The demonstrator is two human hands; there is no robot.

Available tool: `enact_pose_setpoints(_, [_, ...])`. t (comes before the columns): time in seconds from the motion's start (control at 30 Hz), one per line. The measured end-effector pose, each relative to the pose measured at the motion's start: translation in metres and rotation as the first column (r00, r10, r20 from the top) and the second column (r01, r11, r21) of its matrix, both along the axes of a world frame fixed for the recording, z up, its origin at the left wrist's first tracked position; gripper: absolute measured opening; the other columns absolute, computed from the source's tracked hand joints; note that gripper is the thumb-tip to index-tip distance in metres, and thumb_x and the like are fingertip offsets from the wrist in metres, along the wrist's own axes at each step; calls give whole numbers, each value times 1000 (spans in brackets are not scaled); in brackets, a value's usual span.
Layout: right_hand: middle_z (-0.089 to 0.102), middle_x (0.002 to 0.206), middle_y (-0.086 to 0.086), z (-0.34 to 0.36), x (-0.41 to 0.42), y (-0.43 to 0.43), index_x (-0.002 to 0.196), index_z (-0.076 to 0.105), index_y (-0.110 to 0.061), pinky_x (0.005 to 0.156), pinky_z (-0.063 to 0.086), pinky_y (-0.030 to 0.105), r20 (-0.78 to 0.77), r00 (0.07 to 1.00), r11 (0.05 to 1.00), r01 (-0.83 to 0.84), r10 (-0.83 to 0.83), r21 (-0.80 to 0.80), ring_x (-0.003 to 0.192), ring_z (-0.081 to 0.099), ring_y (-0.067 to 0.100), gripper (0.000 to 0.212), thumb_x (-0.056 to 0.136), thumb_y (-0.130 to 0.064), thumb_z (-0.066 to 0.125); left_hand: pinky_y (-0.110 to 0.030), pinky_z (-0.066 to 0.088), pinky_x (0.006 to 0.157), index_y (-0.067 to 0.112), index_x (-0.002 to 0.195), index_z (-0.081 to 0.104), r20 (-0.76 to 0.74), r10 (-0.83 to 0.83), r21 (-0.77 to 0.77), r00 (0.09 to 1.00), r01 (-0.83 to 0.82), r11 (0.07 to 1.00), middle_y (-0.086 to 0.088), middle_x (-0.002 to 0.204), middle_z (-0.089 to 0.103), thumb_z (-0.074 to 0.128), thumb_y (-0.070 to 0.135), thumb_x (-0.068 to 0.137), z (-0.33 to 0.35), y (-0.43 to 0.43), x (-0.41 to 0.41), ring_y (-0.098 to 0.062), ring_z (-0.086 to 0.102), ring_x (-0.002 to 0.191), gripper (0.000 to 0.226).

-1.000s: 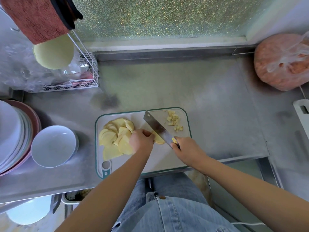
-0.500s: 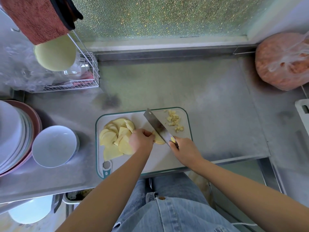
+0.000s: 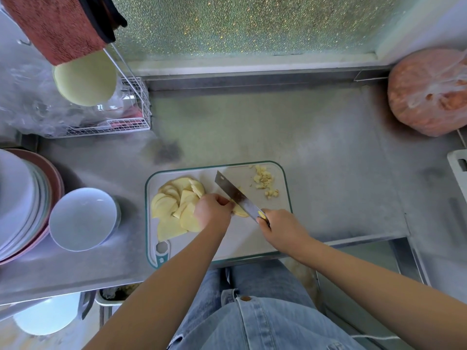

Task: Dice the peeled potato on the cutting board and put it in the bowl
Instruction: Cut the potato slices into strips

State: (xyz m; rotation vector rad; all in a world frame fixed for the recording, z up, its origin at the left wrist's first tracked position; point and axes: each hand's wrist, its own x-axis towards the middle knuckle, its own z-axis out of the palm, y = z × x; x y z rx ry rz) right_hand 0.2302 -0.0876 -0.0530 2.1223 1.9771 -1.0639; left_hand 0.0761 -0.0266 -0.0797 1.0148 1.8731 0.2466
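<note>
A white cutting board point(image 3: 283, 198) with a teal rim lies on the steel counter. Pale yellow potato slices point(image 3: 169, 208) are fanned over its left half. A small heap of diced potato point(image 3: 264, 179) sits at the board's far right corner. My left hand point(image 3: 213, 210) holds down a small stack of slices point(image 3: 240, 210) with curled fingers. My right hand point(image 3: 280, 228) grips the handle of a cleaver point(image 3: 235, 194), whose blade stands against the stack right beside my left fingers. An empty white bowl point(image 3: 82, 218) stands left of the board.
A stack of plates point(image 3: 22, 200) rises at the far left. A wire rack with plastic bags point(image 3: 101, 117) stands at the back left. A bagged orange mass point(image 3: 429, 92) sits at the back right, a white tray edge point(image 3: 458, 170) below it.
The cleaver's blade has shifted slightly left along the held slices, and my right hand followed it. My left hand has stayed in place.
</note>
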Motion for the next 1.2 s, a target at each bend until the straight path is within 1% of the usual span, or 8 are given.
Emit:
enact_pose_setpoints(0.2, [45, 62, 0, -7, -8, -1, 69, 35, -22, 56, 29, 32, -26, 998, 998, 59, -59, 18, 64, 50, 28, 31, 99, -29, 40, -25, 51, 58, 16, 67, 71, -6, -7, 0, 1000, 7, 1000, 2, 65, 70, 70, 21, 80, 2, 0, 1, -18, 66, 68, 13])
enact_pose_setpoints(0.33, [35, 51, -3, -6, -4, -1, 59, 26, -22, 54, 25, 34, -109, 986, 989, 135, -128, 58, 49, 34, 15, 43, 97, -27, 46, -24, 50, 59, 19, 68, 68, -19, -28, 15, 999, 29, 999, 3, 65, 70, 70, 23, 77, 5, -4, 0, -17, 66, 68, 10])
enact_pose_setpoints(0.43, [32, 50, -4, 0, -2, 0, 58, 25, -23, 54, 22, 35, -100, 989, 990, 115, -107, 78, 47, 31, 13, 44, 96, -26, 47, -28, 53, 64, 22, 71, 64, -34, -43, 15, 998, 44, 999, 3, 65, 69, 71, 28, 77, 8, -10, -2, -16, 66, 68, 11])
enact_pose_setpoints(0.6, [44, 59, 3, 1, 4, -2, 62, 29, -22, 55, 26, 34, -28, 1000, 999, -11, 13, 53, 60, 45, 30, 38, 96, -30, 43, -22, 43, 51, 18, 64, 67, -12, -32, -37, 999, 32, 999, -2, 56, 69, 64, 22, 84, 12, -10, -3, -15, 66, 62, 21])
enact_pose_setpoints(0.8, [56, 68, 9, 3, 3, -6, 74, 44, -13, 57, 37, 39, -14, 999, 998, -41, 41, 40, 63, 52, 30, 29, 98, -30, 39, -25, 50, 54, 11, 63, 72, -10, -16, -66, 1000, 15, 998, -3, 55, 69, 63, 19, 83, 13, -8, -2, -17, 67, 59, 23])
enact_pose_setpoints(0.93, [48, 66, 2, -2, -2, -5, 79, 41, -18, 56, 31, 33, -2, 999, 999, -52, 52, 5, 64, 48, 27, 23, 99, -29, 37, -23, 47, 50, 11, 63, 72, -21, -21, -77, 1000, 19, 997, -4, 57, 69, 64, 19, 83, 12, -7, -1, -15, 61, 52, 23])
enact_pose_setpoints(1.1, [59, 79, 11, -8, -12, -1, 98, 54, -16, 58, 33, 33, 15, 1000, 1000, -25, 25, 10, 74, 57, 31, 23, 100, -29, 36, -26, 51, 54, 10, 64, 72, -22, -42, -77, 999, 40, 996, -5, 59, 70, 64, 18, 84, 12, -5, -1, -20, 67, 60, 23])
enact_pose_setpoints(1.2, [55, 68, 6, -7, -9, 2, 82, 52, -16, 56, 33, 33, -40, 999, 999, 5, -4, 32, 64, 53, 25, 25, 99, -29, 40, -27, 51, 56, 10, 62, 72, -40, -79, -60, 996, 76, 995, -5, 58, 70, 64, 19, 83, 12, -5, -1, -18, 64, 58, 24])
